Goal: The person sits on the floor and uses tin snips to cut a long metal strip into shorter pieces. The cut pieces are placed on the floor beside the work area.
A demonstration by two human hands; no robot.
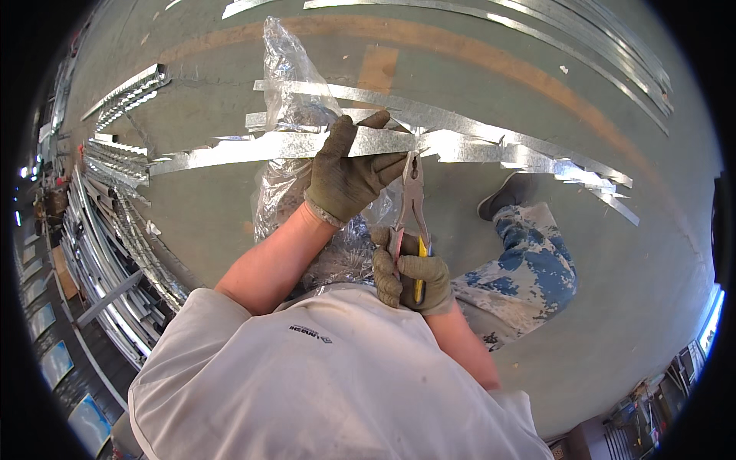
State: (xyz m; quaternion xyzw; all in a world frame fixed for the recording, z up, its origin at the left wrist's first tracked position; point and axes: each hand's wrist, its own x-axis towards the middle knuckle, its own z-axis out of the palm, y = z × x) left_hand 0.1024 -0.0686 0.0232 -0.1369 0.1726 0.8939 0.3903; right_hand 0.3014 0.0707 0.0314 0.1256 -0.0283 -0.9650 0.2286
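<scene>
A shiny galvanized metal strip runs sideways in front of me. My left hand, in a dirty olive work glove, grips it left of its middle, with some fingers passing over its face. In my right hand, gloved the same way, is a pair of pliers with red and yellow handles. Their jaws point away from me and touch the strip's near edge, just right of my left hand. Other metal strips lie beyond and to the right, partly overlapping. Exactly what the jaw tips pinch is too small to tell.
Crumpled clear plastic film covers my left leg area. My right shoe rests on the green floor. Long metal profiles are piled at the left, with notched pieces beyond. More long strips lie at the far right.
</scene>
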